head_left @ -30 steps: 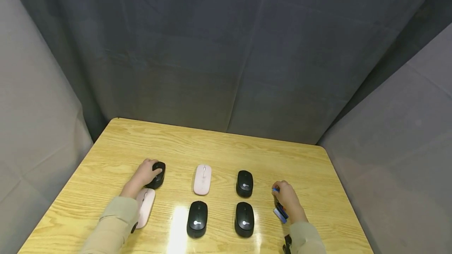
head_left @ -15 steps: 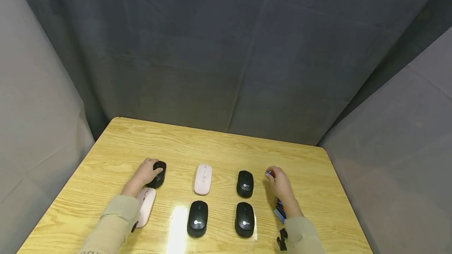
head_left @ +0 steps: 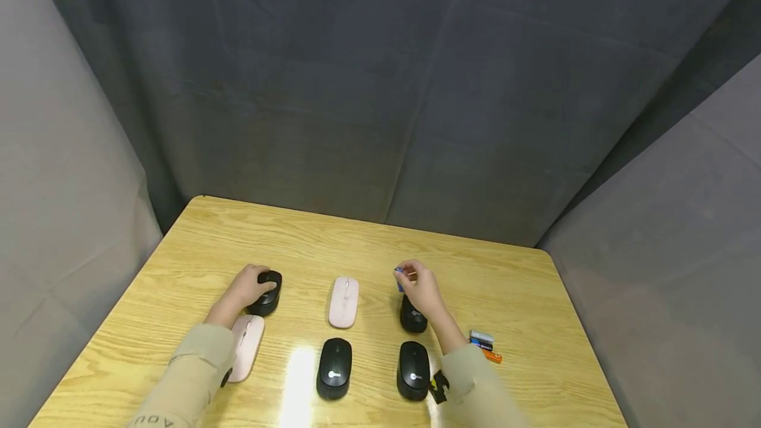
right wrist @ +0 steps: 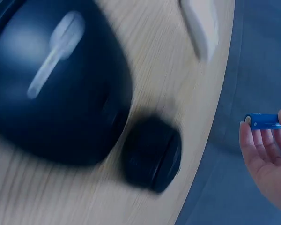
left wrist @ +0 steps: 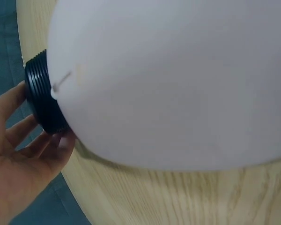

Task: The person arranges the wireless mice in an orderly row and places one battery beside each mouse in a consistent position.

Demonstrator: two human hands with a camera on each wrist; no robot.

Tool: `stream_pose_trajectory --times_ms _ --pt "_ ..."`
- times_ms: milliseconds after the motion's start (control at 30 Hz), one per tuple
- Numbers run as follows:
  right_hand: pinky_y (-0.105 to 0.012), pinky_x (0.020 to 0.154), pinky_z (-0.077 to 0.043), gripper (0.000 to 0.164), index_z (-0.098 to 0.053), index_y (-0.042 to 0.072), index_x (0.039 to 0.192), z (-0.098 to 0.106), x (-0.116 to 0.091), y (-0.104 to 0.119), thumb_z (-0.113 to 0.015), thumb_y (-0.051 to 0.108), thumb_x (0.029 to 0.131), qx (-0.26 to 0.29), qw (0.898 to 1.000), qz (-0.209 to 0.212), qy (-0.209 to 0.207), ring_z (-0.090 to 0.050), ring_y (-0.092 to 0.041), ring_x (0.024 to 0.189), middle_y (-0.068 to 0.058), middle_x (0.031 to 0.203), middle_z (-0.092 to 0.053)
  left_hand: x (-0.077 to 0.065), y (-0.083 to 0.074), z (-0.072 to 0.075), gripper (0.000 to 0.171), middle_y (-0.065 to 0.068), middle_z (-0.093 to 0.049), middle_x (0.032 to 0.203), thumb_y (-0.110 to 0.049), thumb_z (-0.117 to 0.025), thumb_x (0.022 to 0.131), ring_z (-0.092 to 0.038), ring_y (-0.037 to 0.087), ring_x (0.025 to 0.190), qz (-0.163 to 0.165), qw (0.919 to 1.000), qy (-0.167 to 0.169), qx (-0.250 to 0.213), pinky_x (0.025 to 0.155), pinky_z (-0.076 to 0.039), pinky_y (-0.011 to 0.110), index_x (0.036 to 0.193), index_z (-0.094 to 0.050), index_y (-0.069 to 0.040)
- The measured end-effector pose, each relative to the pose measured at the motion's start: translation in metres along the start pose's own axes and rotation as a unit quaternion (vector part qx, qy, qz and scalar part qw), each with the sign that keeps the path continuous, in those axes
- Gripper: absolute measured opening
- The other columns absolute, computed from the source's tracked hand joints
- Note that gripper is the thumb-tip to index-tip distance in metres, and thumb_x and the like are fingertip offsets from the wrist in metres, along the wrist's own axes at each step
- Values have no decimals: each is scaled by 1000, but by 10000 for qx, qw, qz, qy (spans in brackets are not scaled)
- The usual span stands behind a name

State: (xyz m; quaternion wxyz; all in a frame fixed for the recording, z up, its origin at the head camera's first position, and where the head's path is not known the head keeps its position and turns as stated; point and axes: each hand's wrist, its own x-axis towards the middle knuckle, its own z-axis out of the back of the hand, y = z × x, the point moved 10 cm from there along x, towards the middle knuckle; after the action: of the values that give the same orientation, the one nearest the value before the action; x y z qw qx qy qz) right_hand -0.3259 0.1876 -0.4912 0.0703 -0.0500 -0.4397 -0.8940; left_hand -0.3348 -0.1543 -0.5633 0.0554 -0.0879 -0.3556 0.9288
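Observation:
My left hand (head_left: 245, 288) grips a black computer mouse (head_left: 263, 306) at the left of the table. In the left wrist view the thumb and fingertips are curled about the ribbed sides of this mouse (left wrist: 40, 93). A pink mouse (head_left: 246, 349) lies just nearer, beneath the left wrist, and fills much of that view. Between thumb and fingers my right hand (head_left: 423, 290) pinches a blue battery (right wrist: 266, 122), raised above the table. Below that hand a black mouse (head_left: 413, 319) is partly covered by it.
Another pink mouse (head_left: 343, 302) lies in the middle, with a black mouse (head_left: 334, 368) in front of it. A further black mouse (head_left: 413, 370) sits near the right forearm. Loose batteries (head_left: 484, 345) lie at the right. Grey curtains (head_left: 357, 84) surround the wooden table (head_left: 285, 230).
My right hand has carried the blue battery leftward and away from me, from beside the loose batteries to above the far black mouse. The left hand stays on its mouse.

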Motion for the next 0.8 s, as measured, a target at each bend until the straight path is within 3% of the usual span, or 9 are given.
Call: stream_pose_trajectory --times_ms 133,267,533,800 --pt "-39 66 -55 17 -58 1 99 -33 5 15 -60 14 88 745 9960 -334 355 -59 -20 75 -11 88 -57 3 3 -1 49 35 -45 122 -16 -61 87 -42 49 114 11 9999 -58 -122 93 -37 55 123 -47 13" --pt "-44 66 -54 20 -56 -3 100 -65 6 33 -59 13 89 1454 9848 -588 751 -61 -23 74 -13 89 -55 4 3 -1 49 34 -46 123 -16 -62 86 -42 48 115 53 9995 -79 -313 94 -37 55 123 -47 13" --pt "-49 71 -52 23 -51 -9 104 -107 1 69 -56 9 90 2324 9593 -953 1289 -61 -41 84 -16 91 -50 5 1 -1 50 33 -46 123 -17 -62 86 -42 47 115 71 9990 -87 -426 95 -36 54 123 -48 11" --pt "-46 73 -53 22 -52 -2 104 -156 3 55 -58 14 90 2581 9474 -1454 1214 -60 -20 74 -6 87 -48 5 4 -1 49 33 -47 122 -16 -63 85 -42 48 115 52 9992 -160 -367 95 -35 55 122 -49 12"
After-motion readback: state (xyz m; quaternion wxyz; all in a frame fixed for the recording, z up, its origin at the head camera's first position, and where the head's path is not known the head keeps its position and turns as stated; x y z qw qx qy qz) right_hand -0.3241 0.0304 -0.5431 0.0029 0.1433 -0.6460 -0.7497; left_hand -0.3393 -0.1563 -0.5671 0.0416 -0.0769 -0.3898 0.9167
